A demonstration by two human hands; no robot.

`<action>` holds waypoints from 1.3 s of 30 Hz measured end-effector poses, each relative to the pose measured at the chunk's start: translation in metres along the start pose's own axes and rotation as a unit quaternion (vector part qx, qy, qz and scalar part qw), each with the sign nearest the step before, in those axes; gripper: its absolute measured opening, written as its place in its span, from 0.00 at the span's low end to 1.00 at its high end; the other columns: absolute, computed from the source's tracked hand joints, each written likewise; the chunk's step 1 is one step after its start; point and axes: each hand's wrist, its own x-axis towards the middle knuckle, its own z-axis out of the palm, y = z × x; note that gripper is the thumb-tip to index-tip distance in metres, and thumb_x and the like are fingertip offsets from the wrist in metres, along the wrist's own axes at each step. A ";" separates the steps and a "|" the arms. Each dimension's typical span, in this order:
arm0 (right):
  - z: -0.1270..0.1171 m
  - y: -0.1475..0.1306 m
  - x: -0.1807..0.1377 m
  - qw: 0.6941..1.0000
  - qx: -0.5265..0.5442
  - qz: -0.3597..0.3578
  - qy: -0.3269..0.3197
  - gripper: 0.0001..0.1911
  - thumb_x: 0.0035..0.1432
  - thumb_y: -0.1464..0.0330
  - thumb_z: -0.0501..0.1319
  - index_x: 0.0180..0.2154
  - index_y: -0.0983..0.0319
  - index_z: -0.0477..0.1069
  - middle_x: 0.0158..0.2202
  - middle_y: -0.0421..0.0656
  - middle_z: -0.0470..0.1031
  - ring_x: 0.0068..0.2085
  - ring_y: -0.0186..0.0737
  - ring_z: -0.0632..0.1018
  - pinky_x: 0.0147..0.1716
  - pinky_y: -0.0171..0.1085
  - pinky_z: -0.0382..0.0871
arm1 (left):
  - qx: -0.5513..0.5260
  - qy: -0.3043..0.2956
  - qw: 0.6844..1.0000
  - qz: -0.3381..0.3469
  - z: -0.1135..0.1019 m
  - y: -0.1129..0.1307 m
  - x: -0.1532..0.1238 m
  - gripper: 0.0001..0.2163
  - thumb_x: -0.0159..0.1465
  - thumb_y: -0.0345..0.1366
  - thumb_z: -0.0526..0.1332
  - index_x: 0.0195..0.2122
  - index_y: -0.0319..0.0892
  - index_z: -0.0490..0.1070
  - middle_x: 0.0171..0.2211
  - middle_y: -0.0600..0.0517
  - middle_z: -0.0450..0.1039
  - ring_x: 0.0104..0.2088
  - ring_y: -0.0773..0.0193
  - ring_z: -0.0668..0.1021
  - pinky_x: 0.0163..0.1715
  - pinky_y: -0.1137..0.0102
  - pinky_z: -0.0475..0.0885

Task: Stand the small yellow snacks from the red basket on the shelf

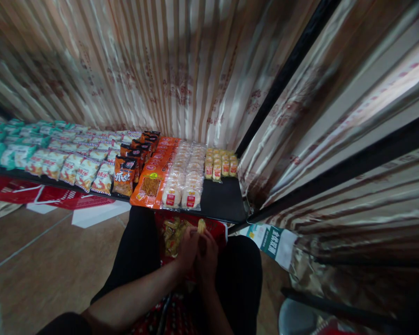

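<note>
Close together over my lap, my left hand (187,247) and my right hand (207,255) meet with curled fingers. Between their fingertips a small yellow wrapped snack (201,226) sticks up. My fingers partly cover it. Beneath and beside my left hand lies an open red bag (221,232) holding several yellow snack packets (172,235). Ahead, more of these yellow wrapped snacks (221,164) stand in rows at the right of a black shelf (223,197).
Along the shelf, leftward, are clear-wrapped round crackers (181,179), an orange snack bag (150,181), orange-black packets (124,174), white packets (85,172) and teal packets (19,153). Black frame bars (286,77) and striped curtain (181,70) stand behind. A teal-and-white package (274,242) lies at right.
</note>
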 end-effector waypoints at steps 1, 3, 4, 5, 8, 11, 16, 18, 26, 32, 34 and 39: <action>-0.001 0.000 0.001 1.000 -0.006 -0.008 0.002 0.16 0.56 0.60 0.55 0.42 0.60 0.72 0.49 0.50 0.72 0.52 0.46 0.70 0.52 0.50 0.63 | -0.005 -0.002 1.000 -0.001 0.000 0.002 0.000 0.08 0.59 0.33 0.50 0.38 0.41 0.66 0.39 0.48 0.73 0.39 0.65 0.75 0.41 0.73 0.70; -0.002 0.001 0.002 1.000 -0.016 -0.024 0.005 0.16 0.57 0.60 0.54 0.43 0.60 0.72 0.49 0.50 0.72 0.52 0.46 0.70 0.52 0.50 0.63 | -0.024 -0.007 1.000 0.000 0.001 0.005 -0.001 0.07 0.59 0.33 0.50 0.37 0.41 0.65 0.38 0.48 0.72 0.38 0.66 0.75 0.40 0.73 0.70; -0.003 0.001 0.002 0.999 -0.021 -0.029 0.006 0.16 0.58 0.60 0.53 0.43 0.61 0.72 0.49 0.51 0.72 0.52 0.46 0.70 0.52 0.50 0.63 | -0.037 -0.012 0.999 0.002 0.001 0.006 -0.001 0.06 0.59 0.33 0.50 0.36 0.41 0.64 0.37 0.48 0.72 0.37 0.66 0.75 0.40 0.73 0.70; -0.003 0.001 0.002 0.999 -0.026 -0.034 0.006 0.16 0.58 0.61 0.53 0.43 0.61 0.72 0.50 0.51 0.72 0.52 0.46 0.70 0.52 0.50 0.63 | -0.052 -0.018 0.998 0.005 0.002 0.007 -0.001 0.06 0.59 0.33 0.50 0.35 0.42 0.63 0.36 0.48 0.71 0.37 0.66 0.74 0.39 0.73 0.70; -0.004 0.000 0.002 0.998 -0.040 -0.044 0.009 0.16 0.59 0.62 0.52 0.44 0.61 0.71 0.51 0.52 0.71 0.53 0.46 0.69 0.52 0.51 0.63 | -0.091 -0.033 0.995 0.008 0.006 0.005 0.002 0.05 0.61 0.35 0.48 0.31 0.43 0.61 0.33 0.50 0.70 0.34 0.66 0.74 0.37 0.72 0.71; -0.006 -0.003 0.002 0.997 -0.048 -0.060 0.016 0.16 0.60 0.62 0.52 0.45 0.61 0.71 0.52 0.53 0.70 0.54 0.47 0.68 0.52 0.52 0.62 | -0.116 -0.031 0.993 0.006 0.010 0.004 0.005 0.05 0.61 0.35 0.49 0.30 0.43 0.61 0.31 0.52 0.69 0.32 0.67 0.72 0.35 0.72 0.70; -0.013 -0.011 0.007 0.997 -0.034 -0.072 0.021 0.21 0.59 0.62 0.52 0.51 0.64 0.66 0.53 0.55 0.68 0.56 0.51 0.67 0.53 0.54 0.61 | -0.161 -0.031 0.986 0.001 0.016 0.010 0.005 0.04 0.57 0.36 0.53 0.28 0.43 0.61 0.27 0.53 0.67 0.29 0.67 0.72 0.32 0.71 0.69; -0.016 -0.011 0.009 0.998 -0.029 -0.055 0.015 0.24 0.59 0.61 0.53 0.54 0.65 0.63 0.54 0.56 0.68 0.56 0.53 0.67 0.53 0.55 0.61 | -0.169 -0.028 0.985 0.002 0.017 0.016 0.003 0.06 0.56 0.38 0.55 0.28 0.42 0.62 0.27 0.52 0.68 0.29 0.66 0.72 0.32 0.71 0.69; -0.023 -0.002 0.013 0.999 -0.015 -0.031 0.020 0.26 0.61 0.59 0.50 0.55 0.68 0.62 0.53 0.58 0.68 0.54 0.53 0.69 0.51 0.52 0.64 | -0.135 -0.019 0.990 -0.019 0.020 0.028 0.004 0.08 0.53 0.39 0.61 0.30 0.40 0.67 0.30 0.49 0.75 0.33 0.63 0.76 0.34 0.71 0.71; -0.032 0.000 0.015 1.000 -0.017 -0.016 0.016 0.23 0.62 0.59 0.49 0.51 0.66 0.67 0.51 0.55 0.72 0.52 0.50 0.72 0.50 0.48 0.66 | -0.142 -0.011 0.989 -0.038 0.021 0.031 0.002 0.12 0.51 0.42 0.64 0.30 0.39 0.69 0.32 0.47 0.76 0.35 0.59 0.78 0.36 0.68 0.71; -0.034 -0.001 0.018 0.999 -0.026 -0.013 0.025 0.22 0.62 0.58 0.49 0.48 0.65 0.70 0.48 0.55 0.74 0.50 0.49 0.73 0.48 0.48 0.66 | -0.147 -0.009 0.988 -0.035 0.022 0.032 0.001 0.12 0.51 0.43 0.64 0.31 0.39 0.69 0.34 0.46 0.76 0.36 0.59 0.78 0.38 0.68 0.71; -0.037 -0.011 0.031 0.999 -0.032 -0.024 0.034 0.23 0.61 0.55 0.50 0.45 0.65 0.72 0.49 0.54 0.74 0.52 0.51 0.72 0.52 0.51 0.62 | -0.187 -0.006 0.982 -0.001 0.025 0.039 -0.001 0.12 0.53 0.43 0.63 0.33 0.40 0.69 0.37 0.44 0.76 0.39 0.59 0.78 0.43 0.66 0.71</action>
